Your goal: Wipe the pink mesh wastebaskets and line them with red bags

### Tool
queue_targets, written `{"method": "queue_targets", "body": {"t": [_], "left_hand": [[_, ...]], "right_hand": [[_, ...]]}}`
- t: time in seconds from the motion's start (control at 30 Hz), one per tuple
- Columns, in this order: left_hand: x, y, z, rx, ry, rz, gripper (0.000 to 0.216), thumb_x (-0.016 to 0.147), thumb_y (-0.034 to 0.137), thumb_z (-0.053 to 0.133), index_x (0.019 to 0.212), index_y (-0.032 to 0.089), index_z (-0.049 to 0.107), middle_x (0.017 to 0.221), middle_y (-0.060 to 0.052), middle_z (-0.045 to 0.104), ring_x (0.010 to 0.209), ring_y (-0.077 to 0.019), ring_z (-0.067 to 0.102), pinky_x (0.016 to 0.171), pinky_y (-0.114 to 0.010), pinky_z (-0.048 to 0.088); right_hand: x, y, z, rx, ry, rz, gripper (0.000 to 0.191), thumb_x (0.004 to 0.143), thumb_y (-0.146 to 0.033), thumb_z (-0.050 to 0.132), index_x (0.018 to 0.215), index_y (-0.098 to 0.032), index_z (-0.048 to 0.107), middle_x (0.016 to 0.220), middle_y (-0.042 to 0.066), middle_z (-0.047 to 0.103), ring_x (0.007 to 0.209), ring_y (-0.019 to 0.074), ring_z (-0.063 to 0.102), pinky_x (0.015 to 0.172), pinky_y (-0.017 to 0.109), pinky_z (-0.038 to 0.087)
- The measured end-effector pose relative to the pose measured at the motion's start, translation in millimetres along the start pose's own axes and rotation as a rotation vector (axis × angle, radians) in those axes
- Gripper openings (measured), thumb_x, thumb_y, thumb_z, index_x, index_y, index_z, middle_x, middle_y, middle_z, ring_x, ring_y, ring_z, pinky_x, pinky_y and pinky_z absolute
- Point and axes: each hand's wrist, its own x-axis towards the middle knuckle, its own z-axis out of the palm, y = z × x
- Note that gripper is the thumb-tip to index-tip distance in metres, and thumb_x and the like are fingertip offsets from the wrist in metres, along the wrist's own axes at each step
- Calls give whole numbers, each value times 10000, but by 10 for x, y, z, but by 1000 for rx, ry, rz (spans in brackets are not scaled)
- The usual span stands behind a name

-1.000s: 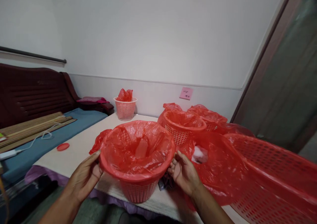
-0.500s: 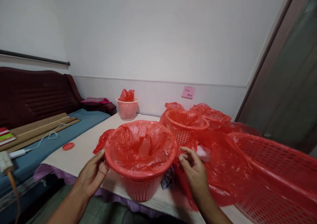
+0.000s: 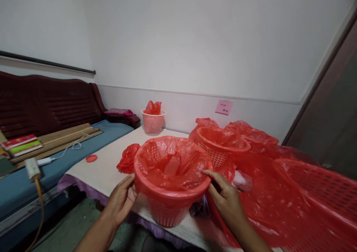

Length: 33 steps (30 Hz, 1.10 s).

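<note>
The red basket (image 3: 169, 214) stood upright on the table (image 3: 107, 174), its bag liner (image 3: 178, 162) folded over the rim, in the same spot as half a second earlier. The right hand (image 3: 227, 196), which had been just clear of the basket, had met the rim at four o'clock, forefinger laid over it and thumb below, grasping lightly. The left hand (image 3: 121, 200) stayed at nine o'clock, fingertips against the rim; whether it pinched, I couldn't tell. A crumpled bag (image 3: 128, 158) lay at ten o'clock, another lined basket (image 3: 223, 140) at one. The view had swung left, showing more of the packet (image 3: 23, 144) on the bench (image 3: 118, 127).
</note>
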Motion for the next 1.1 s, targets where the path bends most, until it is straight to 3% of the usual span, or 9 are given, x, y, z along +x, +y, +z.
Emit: {"method": "queue_targets", "body": {"t": [0.13, 0.23, 0.4, 0.63, 0.93, 1.03, 1.1], "left_hand": [[-195, -11, 89, -33, -2, -34, 165, 905, 111, 497, 936, 139, 657, 855, -70, 731, 660, -138, 698, 591, -237, 597], [-402, -49, 161, -17, -35, -44, 126, 843, 116, 611, 945, 163, 667, 954, -60, 723, 735, -150, 693, 635, -275, 607], [-643, -200, 238, 85, -157, -148, 374, 668, 145, 812, 1015, 181, 675, 916, -64, 723, 777, -175, 690, 651, -278, 597], [-684, -459, 282, 1, -49, -216, 237, 611, 133, 800, 719, 179, 595, 689, -18, 686, 643, -152, 676, 524, -215, 518], [-665, -582, 133, 104, -63, -274, 261, 617, 201, 801, 751, 184, 577, 776, -52, 716, 548, -138, 632, 443, -215, 450], [-616, -482, -3, 255, 10, -180, 260, 634, 281, 801, 697, 188, 568, 709, -39, 693, 495, -125, 586, 415, -205, 422], [-604, -327, -58, 401, 85, 58, 264, 612, 305, 817, 675, 202, 582, 550, 17, 609, 430, -106, 517, 398, -191, 398]], "right_hand": [[4, 54, 19, 22, 3, 24, 282, 860, -315, 534, 1109, -284, 662, 1140, 53, 678, 1065, 253, 614, 943, 404, 459], [-4, 108, 41, 48, 14, 43, 283, 855, -332, 544, 1108, -276, 659, 1153, 62, 671, 1082, 261, 602, 965, 419, 442], [-19, 154, 78, 65, 10, 60, 279, 868, -350, 537, 1119, -274, 634, 1164, 57, 657, 1088, 250, 592, 983, 420, 425], [-51, 162, 92, 65, -10, 52, 275, 888, -340, 522, 1139, -285, 619, 1194, 58, 644, 1112, 244, 581, 994, 417, 420], [-70, 169, 115, 70, 23, 51, 274, 873, -334, 534, 1128, -288, 622, 1176, 53, 654, 1090, 245, 597, 975, 410, 437], [-82, 189, 118, 76, 19, 54, 280, 874, -337, 535, 1137, -289, 617, 1176, 52, 653, 1081, 242, 604, 969, 403, 440], [-92, 204, 120, 76, 14, 50, 280, 875, -333, 535, 1139, -287, 615, 1167, 53, 654, 1076, 240, 606, 963, 396, 442]]}}
